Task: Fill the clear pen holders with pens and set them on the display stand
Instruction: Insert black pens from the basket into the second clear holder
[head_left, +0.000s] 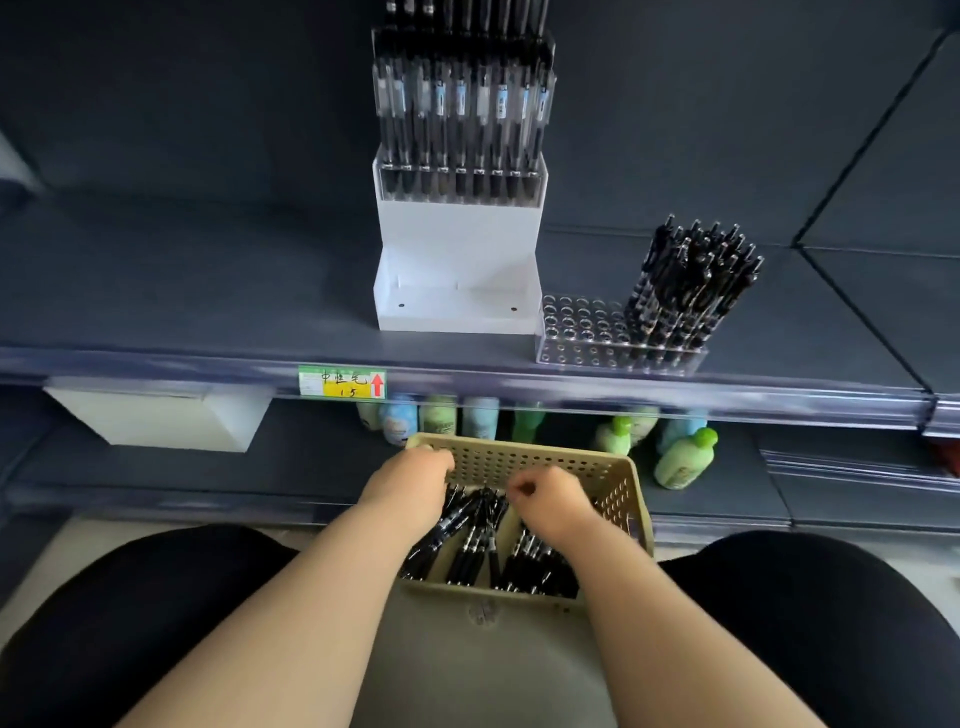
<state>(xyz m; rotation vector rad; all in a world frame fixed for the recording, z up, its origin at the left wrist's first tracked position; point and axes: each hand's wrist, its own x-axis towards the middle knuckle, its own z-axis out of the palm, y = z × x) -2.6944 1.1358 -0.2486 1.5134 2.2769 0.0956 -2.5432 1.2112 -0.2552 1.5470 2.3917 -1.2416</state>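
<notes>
Dark shop shelf (208, 291); display stand (457, 228) upper tiers stocked, bottom tier bare; clear pen holder (582, 332) just beside it, right part filled only; left hand (410, 483), right hand (550, 499) curled among pens (467, 545) in basket (618, 499), grip hidden; judged past halfway.

Just one cam here, riding on the person's head, pointing forward and steeply down. It's sitting close over the fingers (439, 460) of the left hand (410, 483) and right hand (550, 501); the shelf (208, 312) is stretching away beyond the fingers, higher in frame.
</notes>
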